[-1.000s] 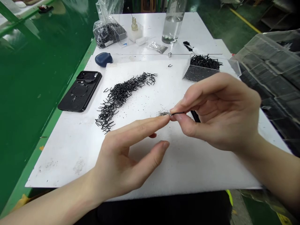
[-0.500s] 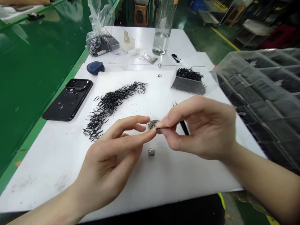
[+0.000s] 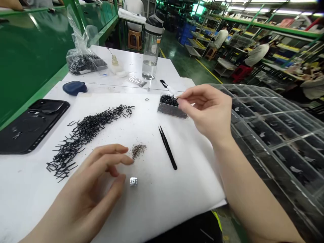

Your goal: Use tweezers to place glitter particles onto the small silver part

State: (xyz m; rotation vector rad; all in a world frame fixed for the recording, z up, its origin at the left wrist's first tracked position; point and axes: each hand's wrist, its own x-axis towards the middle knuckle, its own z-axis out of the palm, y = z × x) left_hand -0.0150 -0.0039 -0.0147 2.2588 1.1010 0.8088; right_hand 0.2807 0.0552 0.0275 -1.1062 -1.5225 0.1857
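Observation:
My right hand point(image 3: 206, 111) is at the right edge of a small clear box point(image 3: 173, 111) holding many thin black forked pieces point(image 3: 169, 99). Its thumb and forefinger are pinched together; what lies between them is too small to make out. My left hand point(image 3: 101, 182) hovers over the white work surface, fingers bent and apart, holding nothing. Just beyond its fingertips lies a scatter of tiny brown and dark grains point(image 3: 138, 150). A small shiny metal piece point(image 3: 133, 181) sits beside the left thumb. Black tweezers point(image 3: 167, 147) rest between the two hands.
A long heap of black forked pieces point(image 3: 88, 130) lies at left, beside a black phone point(image 3: 30, 125) and a blue case point(image 3: 75, 87). Behind stand a water bottle point(image 3: 150, 50) and a plastic bag point(image 3: 81, 60). A clear compartment tray point(image 3: 273, 135) flanks my right arm.
My right hand has left the left fingertip, where it held a thin black piece, and moved out to the clear box. The left fingers are now free. The view has tilted up and turned right.

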